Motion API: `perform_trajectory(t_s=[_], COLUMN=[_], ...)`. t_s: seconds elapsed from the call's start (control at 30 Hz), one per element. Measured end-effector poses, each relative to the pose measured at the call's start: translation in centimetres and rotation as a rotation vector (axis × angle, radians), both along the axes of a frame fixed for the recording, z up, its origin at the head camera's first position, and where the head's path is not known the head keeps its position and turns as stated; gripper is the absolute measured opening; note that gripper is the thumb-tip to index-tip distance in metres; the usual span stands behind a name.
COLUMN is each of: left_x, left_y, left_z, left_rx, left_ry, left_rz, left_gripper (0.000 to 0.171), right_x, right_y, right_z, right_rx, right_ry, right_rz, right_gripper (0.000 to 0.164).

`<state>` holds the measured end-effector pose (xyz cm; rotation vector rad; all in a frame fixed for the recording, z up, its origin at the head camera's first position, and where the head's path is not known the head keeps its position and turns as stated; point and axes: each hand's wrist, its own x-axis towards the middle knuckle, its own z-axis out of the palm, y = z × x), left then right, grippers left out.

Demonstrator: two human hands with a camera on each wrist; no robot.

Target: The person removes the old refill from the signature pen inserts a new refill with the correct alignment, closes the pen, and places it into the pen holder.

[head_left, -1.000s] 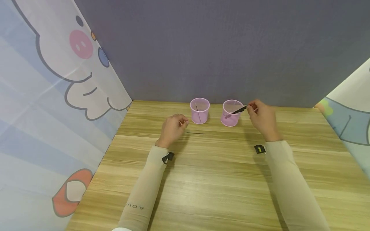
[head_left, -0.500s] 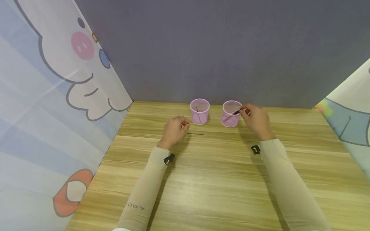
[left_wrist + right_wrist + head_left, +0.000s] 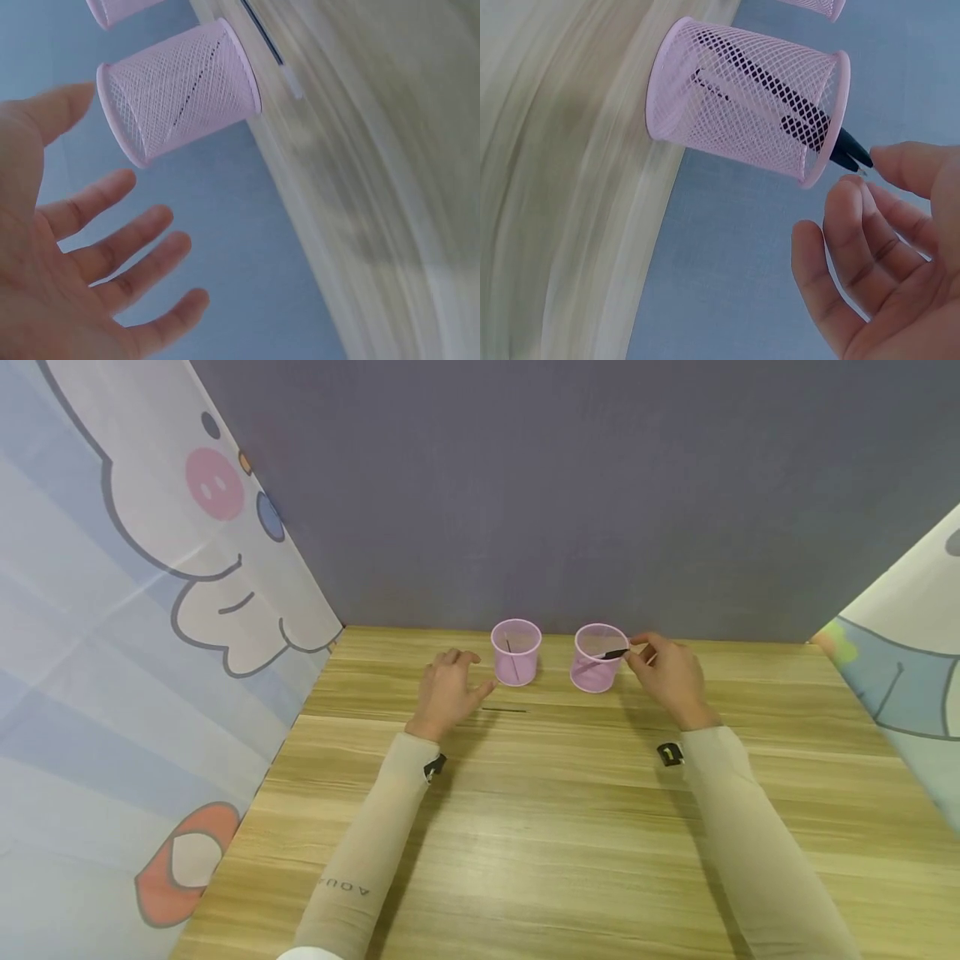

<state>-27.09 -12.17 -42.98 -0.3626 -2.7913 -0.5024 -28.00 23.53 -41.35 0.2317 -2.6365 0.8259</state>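
Two pink mesh pen cups stand side by side at the table's back. My right hand (image 3: pixel 670 677) is at the rim of the right cup (image 3: pixel 609 675), its thumb and fingers spread around the upper ends of dark pens (image 3: pixel 846 151) that lean inside, tips up. In the right wrist view the thumb tip lies right at one pen's point. Left of the other cup (image 3: pixel 529 663), my left hand (image 3: pixel 446 693) holds nothing, fingers spread. Inside that cup leans a thin dark pen refill (image 3: pixel 512 660). A second refill (image 3: pixel 504 710) lies on the wood in front of it.
The wooden table (image 3: pixel 525 827) ends at a grey back panel (image 3: pixel 525 493). Cartoon-printed sheets, one on the left (image 3: pixel 112 693) and one on the right (image 3: pixel 918 668), flank it. A small black wrist camera (image 3: pixel 670 754) sticks out from the right sleeve.
My right hand has moved left to the right cup, lowered a pen into it and loosened its fingers. My left hand has spread its fingers from a closer, curled pose.
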Motion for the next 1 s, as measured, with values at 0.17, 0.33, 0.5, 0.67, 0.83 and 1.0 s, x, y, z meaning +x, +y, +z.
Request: perform_trajectory(t_s=[0.17,0.33,0.5,0.67,0.83,1.0], left_x=[-0.4,-0.9,-1.5,-1.9,-2.4,-2.8], left_y=[-0.4,-0.9,-1.3,-1.5,-1.4,-1.3], left_z=[0.4,0.8,0.9,1.3,1.6,1.8], left_rx=[-0.016,-0.053,-0.1,-0.09,-0.125,-0.143], left_ry=[0.012,0.002,-0.026,-0.089,-0.094,-0.096], left_rz=[0.021,0.057,0.089,0.075,0.074,0.083], left_gripper=[0.073,0.088,0.096,0.104,0.111,0.115], right_x=[0.2,0.1,0.0,-0.4,-0.5,-0.6], right_y=[0.6,1.1,1.6,2.3,2.8,3.0], right_z=[0.0,-0.3,-0.4,-0.8,-0.8,-0.7], right_rx=[-0.01,-0.006,0.033,0.1,0.18,0.24], right_ry=[-0.049,-0.077,-0.061,-0.065,-0.101,-0.156], right_rz=[-0.002,0.042,0.087,0.073,0.061,0.04], right_gripper=[0.038,0.047,0.059,0.079,0.098,0.106])
